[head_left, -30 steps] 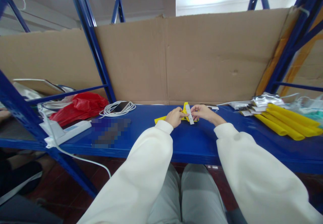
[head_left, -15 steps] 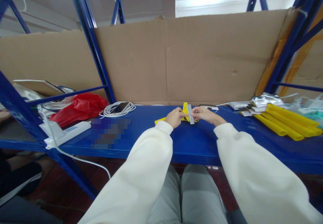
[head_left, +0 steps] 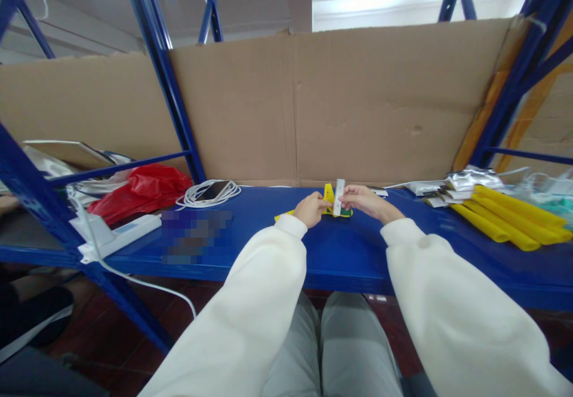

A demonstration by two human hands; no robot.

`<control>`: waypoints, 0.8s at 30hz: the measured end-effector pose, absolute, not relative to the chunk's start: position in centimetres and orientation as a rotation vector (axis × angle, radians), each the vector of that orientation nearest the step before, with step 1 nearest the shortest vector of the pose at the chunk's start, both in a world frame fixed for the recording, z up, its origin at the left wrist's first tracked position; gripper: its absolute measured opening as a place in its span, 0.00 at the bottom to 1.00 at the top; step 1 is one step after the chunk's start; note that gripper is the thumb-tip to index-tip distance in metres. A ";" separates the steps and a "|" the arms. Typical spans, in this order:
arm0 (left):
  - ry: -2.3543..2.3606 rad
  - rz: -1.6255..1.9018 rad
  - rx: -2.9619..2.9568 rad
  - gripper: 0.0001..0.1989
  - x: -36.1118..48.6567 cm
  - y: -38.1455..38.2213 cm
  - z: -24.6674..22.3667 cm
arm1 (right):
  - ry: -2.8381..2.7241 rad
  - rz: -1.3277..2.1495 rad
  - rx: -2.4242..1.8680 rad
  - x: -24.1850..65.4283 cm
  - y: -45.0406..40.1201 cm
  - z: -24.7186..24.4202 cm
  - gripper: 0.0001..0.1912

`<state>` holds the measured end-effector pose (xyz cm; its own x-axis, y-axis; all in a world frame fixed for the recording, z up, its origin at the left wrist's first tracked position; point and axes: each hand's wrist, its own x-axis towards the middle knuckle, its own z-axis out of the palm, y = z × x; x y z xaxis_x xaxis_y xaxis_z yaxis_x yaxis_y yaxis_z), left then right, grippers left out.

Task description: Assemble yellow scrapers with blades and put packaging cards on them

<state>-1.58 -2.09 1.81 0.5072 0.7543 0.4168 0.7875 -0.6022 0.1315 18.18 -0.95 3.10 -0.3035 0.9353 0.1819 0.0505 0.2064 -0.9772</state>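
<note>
My left hand [head_left: 310, 208] is closed on a yellow plastic piece [head_left: 329, 194], whose upright part rises past the fingertips. A yellow end [head_left: 283, 215] shows at the left of that hand, and some yellow and green shows low at the right; the exact kind cannot be made out. My right hand [head_left: 363, 201] pinches a flat, pale grey strip [head_left: 339, 196] between thumb and fingers. The strip stands nearly upright, just right of the yellow piece and partly in front of it. Whether the two touch is unclear.
Several yellow rolled sleeves [head_left: 514, 215] and silver packets [head_left: 474, 177] lie at the right of the blue table [head_left: 349, 254]. At left are a coiled white cable [head_left: 192, 195], a phone [head_left: 213, 190], a red bag [head_left: 145, 191] and a power strip [head_left: 128, 233]. Cardboard [head_left: 380, 104] stands behind.
The strip has been raised slightly and turned in my right hand; its face now looks whiter and its top leans right instead of left. My left hand has barely moved.
</note>
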 end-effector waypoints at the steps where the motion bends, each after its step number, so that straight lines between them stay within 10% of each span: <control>1: -1.358 -0.680 -2.660 0.18 -1.6 -2.0 1.8 | -1.558 1.240 -0.957 18.1 -1.1 3.2 0.10; 24: -1.665 -0.789 -2.568 0.11 -1.7 -2.1 1.9 | -1.392 1.277 -0.950 18.0 -1.3 3.4 0.06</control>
<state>-1.70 -2.07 1.92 0.3204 0.8605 0.3961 0.8513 -0.4450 0.2782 18.00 -1.26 3.37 -0.2111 0.9656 0.1517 -0.0686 0.1402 -0.9877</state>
